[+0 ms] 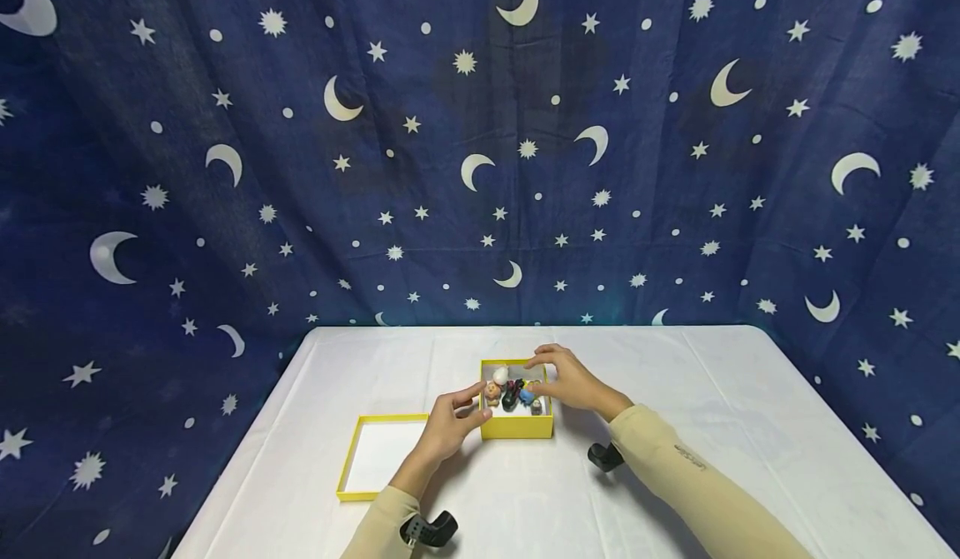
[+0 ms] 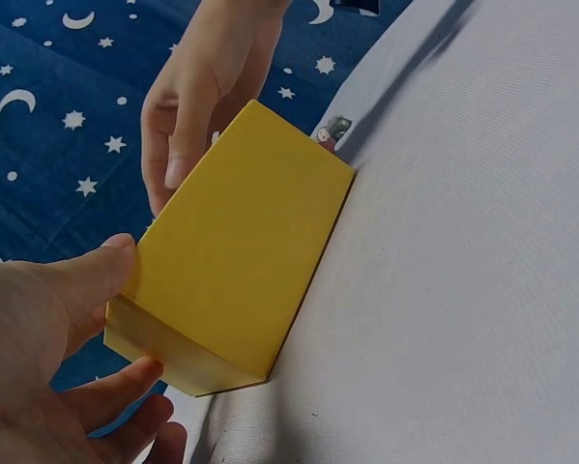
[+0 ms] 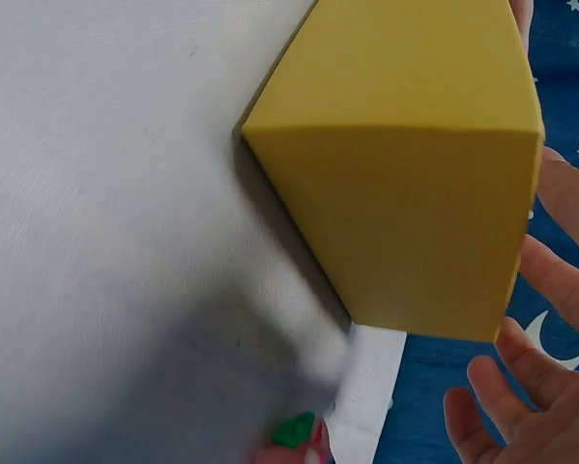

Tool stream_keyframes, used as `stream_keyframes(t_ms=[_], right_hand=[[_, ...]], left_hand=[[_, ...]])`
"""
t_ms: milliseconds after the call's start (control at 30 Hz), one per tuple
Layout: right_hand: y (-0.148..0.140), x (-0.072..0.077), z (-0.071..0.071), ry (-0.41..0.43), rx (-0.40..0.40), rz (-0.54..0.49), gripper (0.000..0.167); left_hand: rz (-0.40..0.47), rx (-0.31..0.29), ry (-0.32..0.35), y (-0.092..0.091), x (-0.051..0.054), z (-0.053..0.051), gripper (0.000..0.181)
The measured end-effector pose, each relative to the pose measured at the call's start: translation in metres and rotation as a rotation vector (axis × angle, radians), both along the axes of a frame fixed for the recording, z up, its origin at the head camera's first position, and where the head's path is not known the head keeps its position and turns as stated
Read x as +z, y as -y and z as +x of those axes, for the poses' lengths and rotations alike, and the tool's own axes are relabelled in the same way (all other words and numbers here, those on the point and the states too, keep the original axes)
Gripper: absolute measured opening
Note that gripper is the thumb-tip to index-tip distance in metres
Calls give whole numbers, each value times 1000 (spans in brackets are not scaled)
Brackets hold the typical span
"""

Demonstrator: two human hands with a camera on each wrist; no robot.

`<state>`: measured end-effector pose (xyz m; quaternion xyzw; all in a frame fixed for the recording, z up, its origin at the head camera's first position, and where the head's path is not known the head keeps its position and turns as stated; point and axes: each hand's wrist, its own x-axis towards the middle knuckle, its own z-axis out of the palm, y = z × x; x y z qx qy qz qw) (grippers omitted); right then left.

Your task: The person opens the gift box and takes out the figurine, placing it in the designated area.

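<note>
A yellow box stands on the table with several small toy figures inside. Among them are a brown-faced figure, a white-topped one, a black one and a blue one. My left hand is at the box's left side, thumb near the front corner and fingertips touching the side wall. Over the right rim reaches my right hand, fingers arched and spread, thumb near the blue figure. Its fingertips partly hide the contents; no figure is visibly pinched.
Left of the box lies a shallow yellow lid with its white inside upward. Beyond the box a small toy shows in the left wrist view. A green and red item is at the right wrist view's lower edge. Starry curtain hangs behind the table.
</note>
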<state>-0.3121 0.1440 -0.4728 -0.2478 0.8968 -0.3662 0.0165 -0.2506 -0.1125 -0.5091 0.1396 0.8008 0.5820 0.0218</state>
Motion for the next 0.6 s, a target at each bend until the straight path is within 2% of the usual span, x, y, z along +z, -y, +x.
stream_keyframes(t_ms=[300, 600], right_hand=[[15, -5, -7, 81, -59, -10, 33], [27, -10, -11, 54, -101, 3, 32]], left_hand=[[11, -4, 5, 0, 3, 2, 50], [6, -8, -8, 1, 3, 2, 52]])
